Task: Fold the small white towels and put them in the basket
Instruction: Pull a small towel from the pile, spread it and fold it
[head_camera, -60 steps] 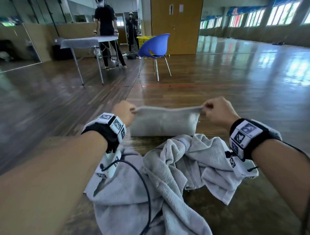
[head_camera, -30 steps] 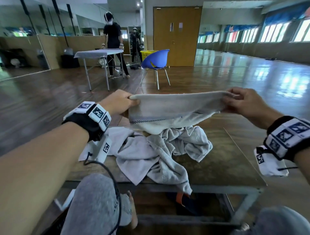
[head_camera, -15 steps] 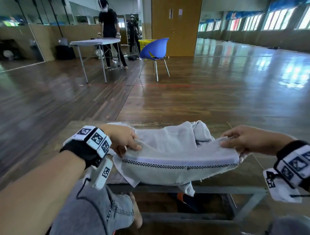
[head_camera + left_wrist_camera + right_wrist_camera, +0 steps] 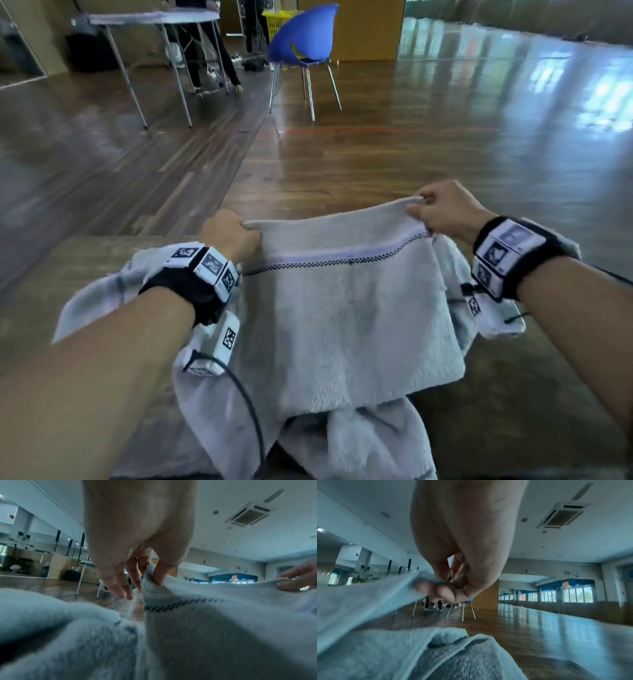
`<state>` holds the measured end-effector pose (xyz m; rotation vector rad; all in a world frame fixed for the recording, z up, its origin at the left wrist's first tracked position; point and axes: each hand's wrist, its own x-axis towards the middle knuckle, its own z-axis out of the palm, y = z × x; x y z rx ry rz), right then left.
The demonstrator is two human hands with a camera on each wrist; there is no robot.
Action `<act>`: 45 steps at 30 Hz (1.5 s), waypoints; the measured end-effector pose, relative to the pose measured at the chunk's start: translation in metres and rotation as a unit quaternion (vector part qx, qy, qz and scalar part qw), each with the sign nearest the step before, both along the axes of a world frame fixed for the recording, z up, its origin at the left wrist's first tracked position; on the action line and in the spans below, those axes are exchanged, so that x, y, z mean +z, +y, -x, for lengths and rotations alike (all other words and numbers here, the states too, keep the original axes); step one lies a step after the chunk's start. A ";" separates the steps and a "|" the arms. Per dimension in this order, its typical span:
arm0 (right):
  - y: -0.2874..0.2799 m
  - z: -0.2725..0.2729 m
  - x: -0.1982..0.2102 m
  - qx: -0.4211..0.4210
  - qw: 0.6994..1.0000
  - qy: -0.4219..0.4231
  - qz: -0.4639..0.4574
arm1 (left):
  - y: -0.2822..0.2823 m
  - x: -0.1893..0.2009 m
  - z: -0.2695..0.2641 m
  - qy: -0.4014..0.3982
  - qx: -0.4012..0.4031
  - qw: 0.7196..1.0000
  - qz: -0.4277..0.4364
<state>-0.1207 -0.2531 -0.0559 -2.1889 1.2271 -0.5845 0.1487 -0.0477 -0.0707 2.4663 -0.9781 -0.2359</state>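
A small white towel (image 4: 346, 318) with a dark checked stripe near its far edge lies spread over a heap of other white towels (image 4: 359, 442) on a low wooden table (image 4: 534, 404). My left hand (image 4: 236, 236) pinches the towel's far left corner (image 4: 150, 580) between thumb and fingers. My right hand (image 4: 442, 209) pinches the far right corner (image 4: 426, 580) and holds it slightly higher. The far edge is stretched between both hands. No basket for the towels shows near the table.
Beyond the table lies a glossy wooden floor (image 4: 445, 137). A blue chair (image 4: 305, 37) stands ahead, a yellow crate (image 4: 277, 20) behind it. A folding table (image 4: 154, 20) with a person's legs (image 4: 205, 54) behind it is at the far left.
The towel hung stretched in the air in front of me; now both hands have carried it forward and laid its body flat over the heap, still holding the far corners.
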 end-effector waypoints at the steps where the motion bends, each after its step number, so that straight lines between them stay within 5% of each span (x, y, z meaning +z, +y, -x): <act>1: -0.011 -0.010 -0.010 0.004 1.000 0.025 -0.007 | -0.009 -0.012 -0.002 0.000 -0.011 0.999 -0.034; 5: -0.025 -0.029 -0.043 0.045 0.986 0.146 -0.072 | -0.023 -0.052 -0.004 -0.012 -0.078 0.988 -0.130; 8: -0.019 -0.026 -0.051 0.040 0.991 0.119 -0.038 | -0.020 -0.052 0.002 -0.046 -0.093 0.988 -0.117; 10: -0.010 -0.020 -0.044 0.032 0.997 0.066 0.014 | -0.014 -0.042 0.008 -0.076 -0.090 0.989 -0.094; 13: 0.010 -0.003 -0.022 0.035 0.993 -0.101 0.048 | 0.001 -0.015 0.016 -0.108 -0.089 0.989 0.057; 16: 0.037 0.030 0.003 0.015 0.966 -0.252 0.052 | 0.026 0.013 0.025 -0.053 -0.063 0.978 0.190; 19: 0.072 0.073 0.015 0.039 0.951 -0.304 0.044 | 0.056 0.037 0.035 0.062 -0.086 0.994 0.036; 22: 0.111 0.105 0.005 0.091 0.964 -0.251 -0.010 | 0.074 0.047 0.056 0.052 -0.135 0.976 -0.161; 25: 0.149 0.116 -0.015 0.127 0.970 -0.204 -0.036 | 0.071 0.043 0.094 0.005 -0.189 0.982 -0.025; 28: 0.170 0.114 -0.030 0.106 0.974 -0.196 -0.031 | 0.060 0.036 0.140 0.092 -0.289 0.946 0.114; 33: 0.173 0.101 -0.029 0.104 0.971 -0.216 0.015 | 0.039 0.024 0.182 0.163 -0.376 0.906 0.107; 38: 0.167 0.093 -0.034 0.071 0.968 -0.239 0.017 | 0.029 0.015 0.186 0.216 -0.332 0.906 0.153; 42: 0.163 0.088 -0.028 0.023 0.964 -0.245 0.099 | 0.019 0.019 0.182 0.072 -0.252 0.932 0.252; 45: 0.165 0.088 -0.022 0.105 0.961 -0.256 0.012 | 0.012 0.024 0.170 0.057 -0.156 0.928 0.334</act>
